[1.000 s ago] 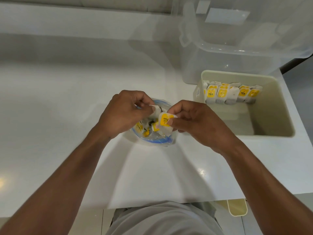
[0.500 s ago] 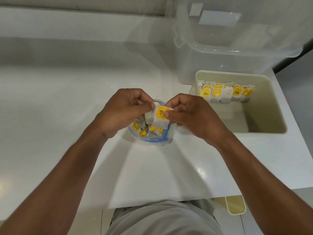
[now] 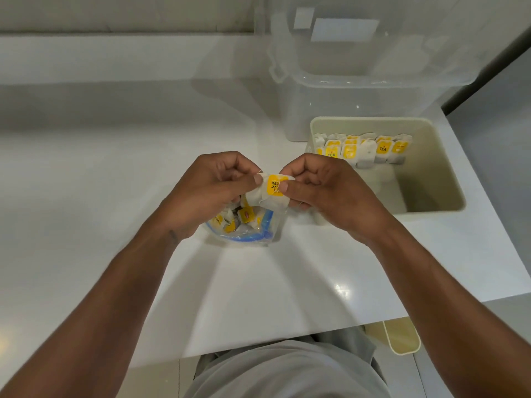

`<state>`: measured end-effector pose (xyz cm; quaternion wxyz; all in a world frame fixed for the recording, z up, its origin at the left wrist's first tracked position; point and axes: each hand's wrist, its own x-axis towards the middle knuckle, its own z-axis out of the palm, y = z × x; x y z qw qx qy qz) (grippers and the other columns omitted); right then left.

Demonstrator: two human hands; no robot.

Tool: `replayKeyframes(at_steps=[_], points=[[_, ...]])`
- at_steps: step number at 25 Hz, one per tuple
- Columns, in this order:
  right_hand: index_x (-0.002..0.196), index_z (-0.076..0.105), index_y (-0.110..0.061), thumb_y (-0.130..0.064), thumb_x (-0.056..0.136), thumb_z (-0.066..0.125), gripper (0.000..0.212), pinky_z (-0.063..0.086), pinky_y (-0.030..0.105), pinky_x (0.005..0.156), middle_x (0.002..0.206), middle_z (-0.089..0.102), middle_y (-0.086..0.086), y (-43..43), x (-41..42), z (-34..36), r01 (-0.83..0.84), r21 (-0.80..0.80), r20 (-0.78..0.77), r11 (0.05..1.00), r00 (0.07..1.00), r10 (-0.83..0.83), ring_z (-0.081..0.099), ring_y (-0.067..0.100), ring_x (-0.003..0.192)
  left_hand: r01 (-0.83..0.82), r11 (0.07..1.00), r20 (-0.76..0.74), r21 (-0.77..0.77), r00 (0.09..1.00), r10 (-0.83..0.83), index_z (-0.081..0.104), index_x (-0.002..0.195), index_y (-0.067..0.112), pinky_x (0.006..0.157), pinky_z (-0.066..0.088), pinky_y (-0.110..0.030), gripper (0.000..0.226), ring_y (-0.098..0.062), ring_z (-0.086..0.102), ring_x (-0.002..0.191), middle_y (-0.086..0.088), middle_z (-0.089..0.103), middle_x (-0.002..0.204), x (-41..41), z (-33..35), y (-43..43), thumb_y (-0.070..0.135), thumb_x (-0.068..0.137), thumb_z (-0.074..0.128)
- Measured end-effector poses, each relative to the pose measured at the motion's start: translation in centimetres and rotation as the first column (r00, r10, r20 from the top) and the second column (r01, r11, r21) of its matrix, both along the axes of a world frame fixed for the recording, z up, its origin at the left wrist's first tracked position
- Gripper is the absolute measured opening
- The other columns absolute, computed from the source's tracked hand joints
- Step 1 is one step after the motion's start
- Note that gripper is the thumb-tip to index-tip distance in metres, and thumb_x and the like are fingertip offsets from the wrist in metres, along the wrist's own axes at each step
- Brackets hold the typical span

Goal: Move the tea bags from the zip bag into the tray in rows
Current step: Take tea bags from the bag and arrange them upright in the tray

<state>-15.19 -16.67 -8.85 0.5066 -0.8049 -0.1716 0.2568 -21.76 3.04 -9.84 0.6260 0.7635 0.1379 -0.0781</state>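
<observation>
A white tea bag [image 3: 268, 193] with a yellow tag is held just above the open zip bag [image 3: 247, 228]. My left hand [image 3: 207, 191] pinches its left edge and my right hand [image 3: 324, 193] pinches its right edge at the tag. The clear zip bag with a blue zip stands on the white counter and holds several more tea bags. To the right, the cream tray [image 3: 442, 173] holds one row of tea bags [image 3: 365, 149] along its far wall. The tray's near part is bare.
A large clear plastic storage box [image 3: 367, 70] stands behind the tray. The counter's front edge [image 3: 258, 343] runs close to my body, with a cream bin [image 3: 402, 337] below it on the floor. Open white counter [image 3: 86, 182] stretches to the left.
Both hands have lifted the tea bag a little higher out of the zip bag. My left thumb now pinches the tea bag's left edge.
</observation>
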Motion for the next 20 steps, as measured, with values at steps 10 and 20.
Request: replayKeyframes(at_steps=[10,20], points=[[0.083,0.067,-0.030,-0.034,0.079,0.078,0.012,0.052,0.031,0.073,0.079,0.068,-0.012,-12.5,6.6,1.0,0.106,-0.278,0.199,0.955,0.979,-0.051,0.064,0.008,0.072,0.114,0.894,0.100,0.434,0.980,-0.174,0.068,0.084,0.032,0.078,0.054,-0.034,0.005,-0.009,0.066,0.074,0.013,0.074,0.080,7.2,1.9,-9.4,0.031,0.084,0.074],[0.101,0.068,-0.034,-0.040,0.087,0.056,0.019,0.037,0.033,0.070,0.098,0.067,-0.003,-18.9,15.7,-2.7,0.264,-0.660,0.589,0.704,0.764,0.266,0.058,0.028,0.095,0.119,0.771,0.053,0.625,0.980,-0.194,0.071,0.077,0.035,0.077,0.054,-0.032,0.009,-0.007,0.065,0.083,0.022,0.065,0.075,18.8,-3.3,-19.4,0.030,0.078,0.078]])
